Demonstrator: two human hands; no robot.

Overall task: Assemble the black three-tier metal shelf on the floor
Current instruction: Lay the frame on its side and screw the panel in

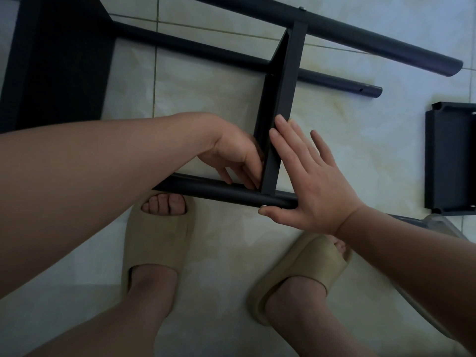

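A black metal shelf frame lies on its side on the tiled floor. Its shelf panel runs between black tube legs: a far leg, a middle leg and a near leg close to my feet. My left hand reaches to the corner where the panel meets the near leg, fingers curled down against the joint; whether they pinch something small there is hidden. My right hand lies flat with straight fingers against the panel's right face, thumb under the near leg.
A second black shelf panel lies loose on the floor at the right. A large dark panel fills the upper left. A clear plastic bag sits by my right forearm. My feet in beige slippers stand just below the near leg.
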